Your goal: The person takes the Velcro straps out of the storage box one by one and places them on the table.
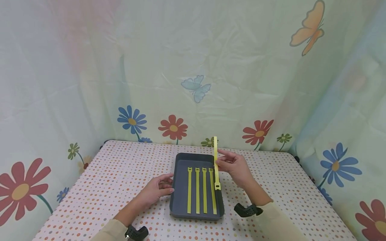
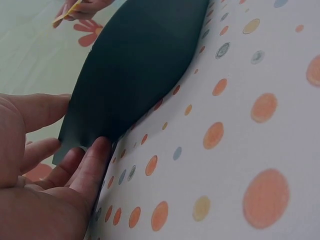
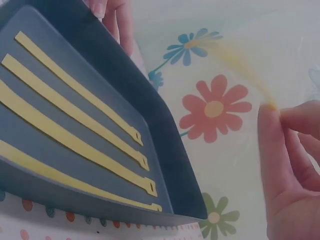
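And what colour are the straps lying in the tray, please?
The straps are yellow; the right wrist view shows them best.

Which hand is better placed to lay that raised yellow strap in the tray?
Probably the right hand: it pinches the raised strap near the tray. The left hand touches the tray's left side and holds no strap.

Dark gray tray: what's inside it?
Four yellow cable ties lie side by side, heads at the far end. In the head view, a fifth tie in the right hand hides part of the tray's right rim; floor beneath the four is covered.
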`<state>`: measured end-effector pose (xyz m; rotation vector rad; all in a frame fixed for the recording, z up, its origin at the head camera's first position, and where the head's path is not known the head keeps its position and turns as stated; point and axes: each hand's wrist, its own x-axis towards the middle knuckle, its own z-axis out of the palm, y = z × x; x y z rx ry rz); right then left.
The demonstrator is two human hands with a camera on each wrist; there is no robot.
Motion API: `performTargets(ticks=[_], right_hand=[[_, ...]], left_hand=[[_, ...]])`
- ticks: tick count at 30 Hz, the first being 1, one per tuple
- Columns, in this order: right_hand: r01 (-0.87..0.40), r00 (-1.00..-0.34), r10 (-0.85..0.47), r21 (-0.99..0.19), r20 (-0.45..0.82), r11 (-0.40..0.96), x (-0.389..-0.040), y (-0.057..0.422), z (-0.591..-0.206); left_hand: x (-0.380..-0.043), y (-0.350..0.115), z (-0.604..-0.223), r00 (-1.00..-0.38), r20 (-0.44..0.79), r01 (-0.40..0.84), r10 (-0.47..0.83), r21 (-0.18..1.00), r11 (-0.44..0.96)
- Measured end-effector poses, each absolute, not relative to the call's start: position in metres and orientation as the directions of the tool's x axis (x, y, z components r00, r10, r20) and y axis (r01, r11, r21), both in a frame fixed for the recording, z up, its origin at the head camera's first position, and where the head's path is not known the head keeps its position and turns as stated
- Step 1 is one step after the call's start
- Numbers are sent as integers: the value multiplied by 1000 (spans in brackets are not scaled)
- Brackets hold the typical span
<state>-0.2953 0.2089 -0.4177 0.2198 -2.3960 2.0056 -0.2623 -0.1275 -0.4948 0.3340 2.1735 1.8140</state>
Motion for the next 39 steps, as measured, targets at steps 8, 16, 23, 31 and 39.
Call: performTargets(ticks=[8, 16, 23, 31, 39], right_hand=[[-93, -993, -82, -982, 80, 168, -293, 207, -413], [-78, -996, -52, -980, 69, 182, -290, 211, -412], [-64, -997, -42, -983, 58, 170, -289, 216, -413], [-68, -997, -32, -981, 63, 184, -289, 223, -419], [-21, -1000, -19, -978, 18, 208, -286, 232, -426]], left_hand=[[-261, -127, -494, -934, -76, -10, 349, 982, 187], [-262, -126, -494, -931, -74, -10, 357, 984, 178], [-263, -127, -496, -931, -71, -10, 357, 985, 170], [-263, -127, -497, -932, -70, -10, 354, 986, 168], [-262, -126, -494, -934, -67, -7, 351, 985, 171]])
